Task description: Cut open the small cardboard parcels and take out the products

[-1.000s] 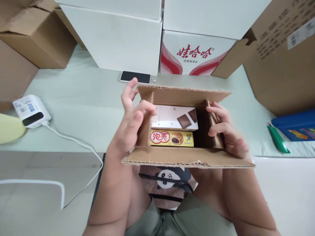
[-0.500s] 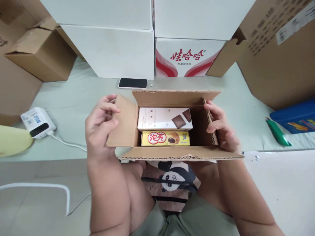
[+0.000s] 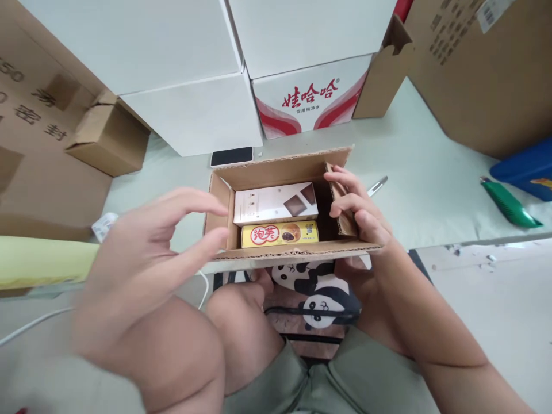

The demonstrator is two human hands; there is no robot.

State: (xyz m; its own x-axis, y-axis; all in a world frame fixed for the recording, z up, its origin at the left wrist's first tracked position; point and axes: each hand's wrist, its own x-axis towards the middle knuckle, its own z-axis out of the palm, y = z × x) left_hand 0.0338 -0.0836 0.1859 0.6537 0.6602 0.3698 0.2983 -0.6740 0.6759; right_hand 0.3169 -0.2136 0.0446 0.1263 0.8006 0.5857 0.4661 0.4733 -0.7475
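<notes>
An open cardboard box stands near the table's front edge. Inside it, a white carton with brown chocolate squares lies beside a yellow cream puff box; the right end of the box is dark. My right hand grips the right end flap between fingers and thumb. Partly blurred, my left hand has its thumb and fingers apart, holding nothing, with the fingertips close to the left end flap. Whether they touch it I cannot tell.
A phone lies behind the box, in front of stacked white cartons. A slim silver tool is right of my right hand. Further right are a green packet and a blue container. Large brown cartons flank the table.
My left hand has let go of the left flap, which now stands more upright. My right hand keeps its grip on the right flap. The view has tilted, and the silver tool has come into sight.
</notes>
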